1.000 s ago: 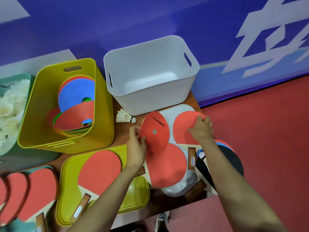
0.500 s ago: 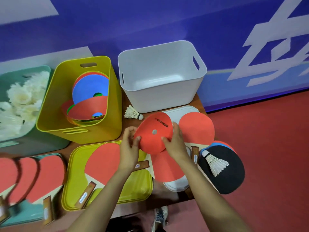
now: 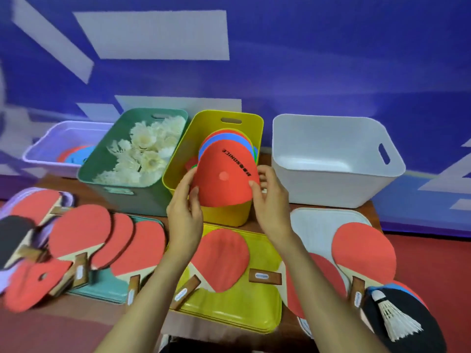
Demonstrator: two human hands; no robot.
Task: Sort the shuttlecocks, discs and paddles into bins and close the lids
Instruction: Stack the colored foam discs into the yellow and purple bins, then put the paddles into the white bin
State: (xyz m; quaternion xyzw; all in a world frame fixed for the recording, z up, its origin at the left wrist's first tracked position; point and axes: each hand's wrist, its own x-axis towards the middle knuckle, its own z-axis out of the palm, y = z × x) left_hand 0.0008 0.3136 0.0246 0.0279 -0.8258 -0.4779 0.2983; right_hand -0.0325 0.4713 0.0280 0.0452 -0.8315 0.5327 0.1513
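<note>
Both hands hold one red disc [image 3: 224, 177] over the near rim of the yellow bin [image 3: 178, 159], the left hand [image 3: 184, 212] pinching its left edge, the right hand [image 3: 270, 200] gripping its right edge. More discs are stacked inside that bin. Shuttlecocks [image 3: 145, 154] fill the green bin [image 3: 132, 200] to its left; paddles [image 3: 219, 258] lie on lids along the table's front edge

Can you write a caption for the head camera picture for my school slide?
Both hands, left hand and right hand, hold a red disc over the yellow bin of discs.
</note>
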